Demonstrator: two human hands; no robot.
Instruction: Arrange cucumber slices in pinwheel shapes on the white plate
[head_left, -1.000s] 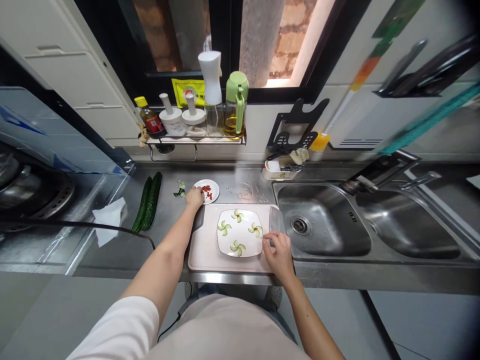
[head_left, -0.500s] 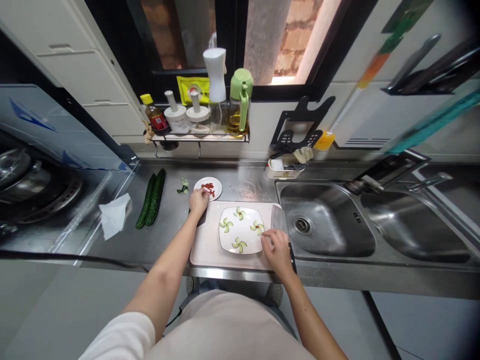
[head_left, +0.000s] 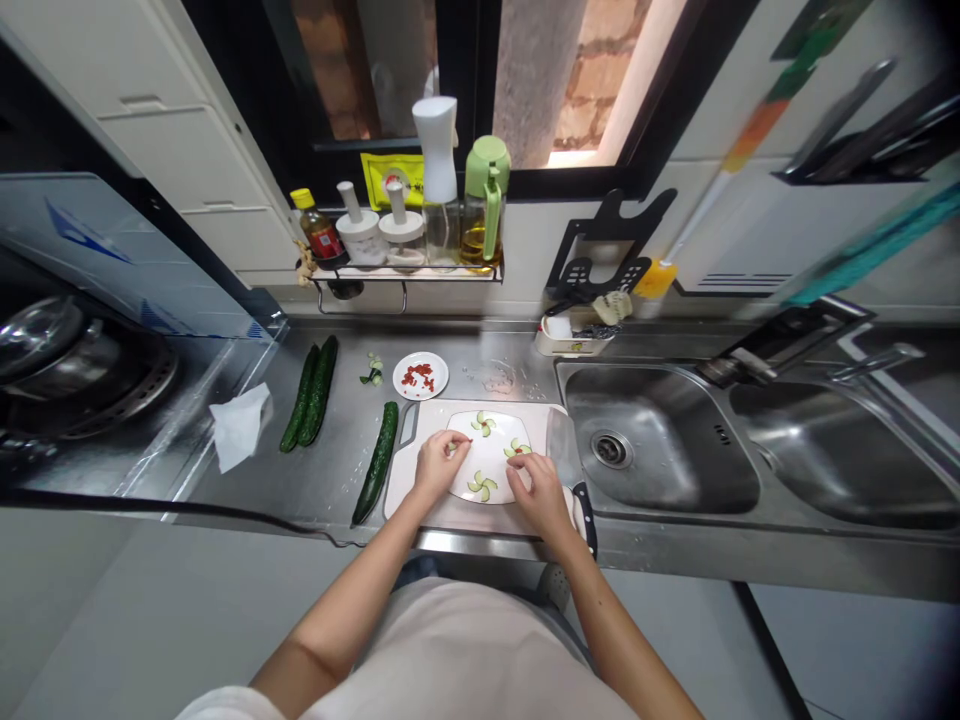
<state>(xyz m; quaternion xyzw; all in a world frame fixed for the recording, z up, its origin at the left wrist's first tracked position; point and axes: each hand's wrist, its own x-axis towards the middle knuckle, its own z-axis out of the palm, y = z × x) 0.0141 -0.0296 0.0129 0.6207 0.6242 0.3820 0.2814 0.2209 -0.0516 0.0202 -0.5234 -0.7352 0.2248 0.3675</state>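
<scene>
A white square plate point(head_left: 495, 462) with small pinwheels of cucumber slices rests on a pale cutting board point(head_left: 420, 430). My left hand point(head_left: 439, 463) is over the plate's left side, fingers pinched together above one pinwheel; what they pinch is too small to make out. On the plate's near right edge lies my right hand point(head_left: 536, 492), its fingers curled down. A small round dish of red bits point(head_left: 420, 376) sits behind the board. A whole cucumber point(head_left: 377, 461) lies along the board's left edge.
Two more cucumbers point(head_left: 310, 391) and a crumpled tissue point(head_left: 238, 425) lie to the left on the steel counter point(head_left: 330, 470). A knife point(head_left: 574, 475) lies at the board's right edge. A double sink point(head_left: 660, 450) is to the right. A shelf of bottles point(head_left: 420, 230) hangs on the back wall.
My left hand has come back from the dish of red bits to the plate's left side. The right hand slid slightly left on the plate. The camera shifted, and a cucumber shows beside the board.
</scene>
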